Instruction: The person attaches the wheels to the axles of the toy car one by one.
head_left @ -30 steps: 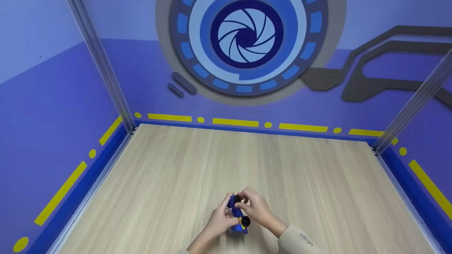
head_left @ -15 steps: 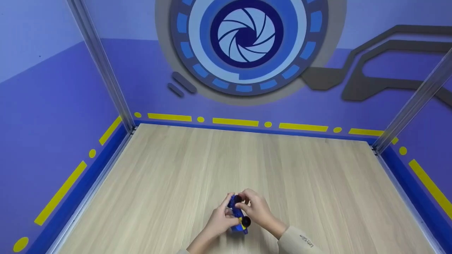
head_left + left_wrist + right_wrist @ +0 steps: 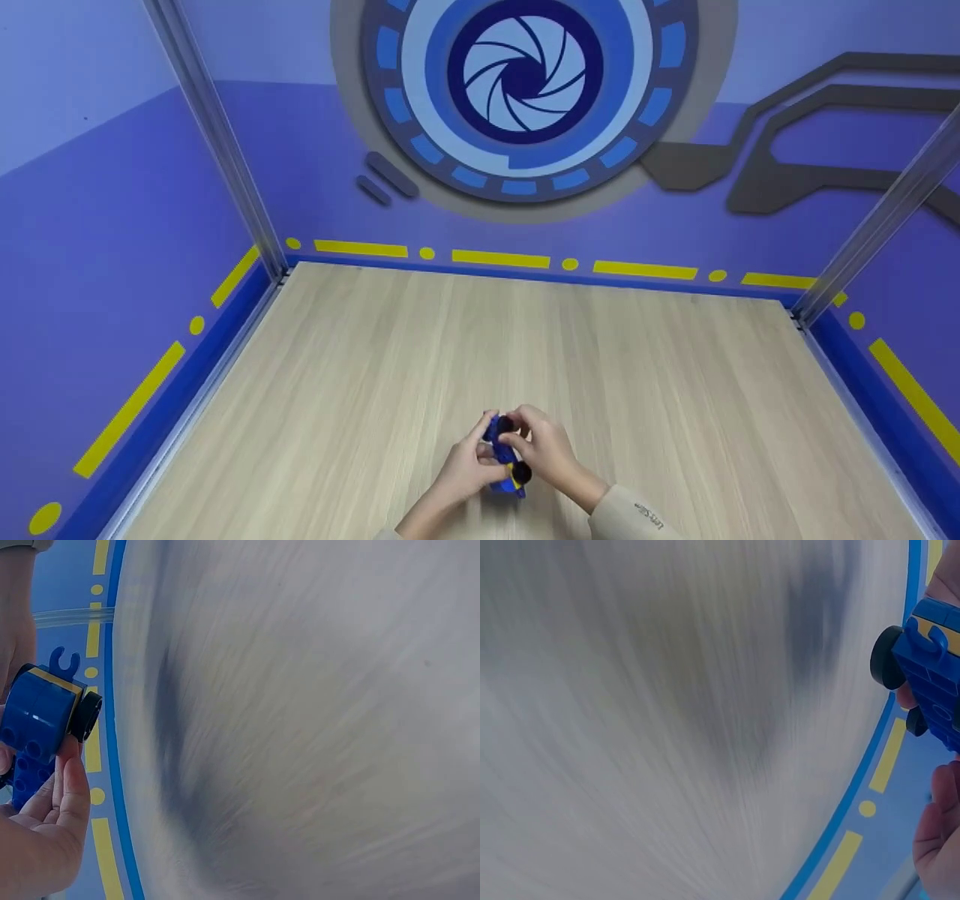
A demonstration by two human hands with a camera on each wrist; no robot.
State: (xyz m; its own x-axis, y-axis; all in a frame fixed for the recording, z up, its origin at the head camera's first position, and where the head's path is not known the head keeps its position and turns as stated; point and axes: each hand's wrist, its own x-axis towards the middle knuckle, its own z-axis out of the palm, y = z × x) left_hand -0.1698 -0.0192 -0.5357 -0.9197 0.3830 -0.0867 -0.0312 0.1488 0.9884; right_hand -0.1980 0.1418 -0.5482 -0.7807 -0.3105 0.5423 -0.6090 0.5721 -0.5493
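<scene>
A small blue toy car (image 3: 504, 453) with studs and a yellow stripe is held over the near part of the table. My left hand (image 3: 466, 469) grips its body from the left, thumb by the near black wheel (image 3: 520, 472). On the right side, my right hand (image 3: 547, 446) pinches the car's far end at another black wheel (image 3: 505, 424). A blue hook-shaped coupling (image 3: 66, 664) sticks out of one end in the left wrist view. The right wrist view shows the ridged underside (image 3: 930, 690); part of the car falls outside that frame.
A light wood table (image 3: 420, 345) spreads beneath the hands. Blue-purple walls (image 3: 300, 165) with yellow dashes enclose its back and sides, and metal posts (image 3: 225, 150) stand at the back corners.
</scene>
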